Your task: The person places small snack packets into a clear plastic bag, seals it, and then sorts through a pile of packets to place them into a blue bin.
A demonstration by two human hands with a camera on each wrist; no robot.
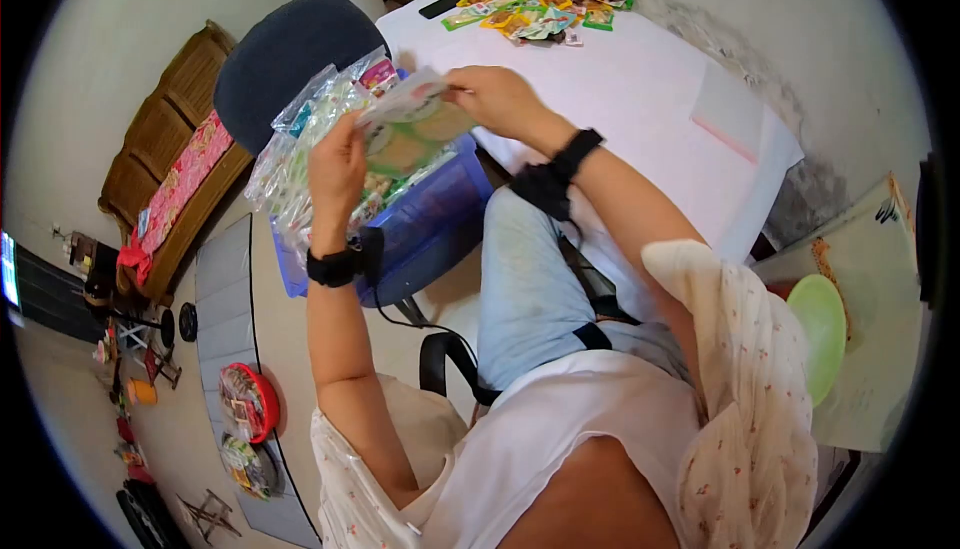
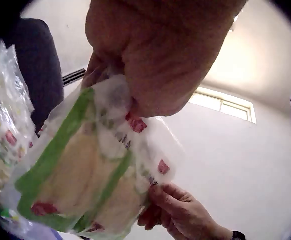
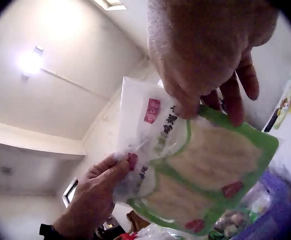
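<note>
Two flat, clear food packets (image 3: 210,150) with green borders, red marks and pale contents overlap side by side, held up before the body. My left hand (image 1: 337,167) pinches their edge at the left, its thumb by a red mark in the right wrist view. At the right, my right hand (image 1: 497,101) grips the upper edge, with some fingers extended behind. Below the packets, a blue plastic bin (image 1: 430,211) bears a heap of clear packaged bags (image 1: 318,134), partly hidden by my left hand and the packets.
A white-covered table (image 1: 600,99) stands to the right, with a pile of small colourful packets (image 1: 545,7) and a black phone (image 1: 442,5) at its far end. A dark chair (image 1: 290,59) is behind the bin. On the floor at left is a red basin (image 1: 268,404).
</note>
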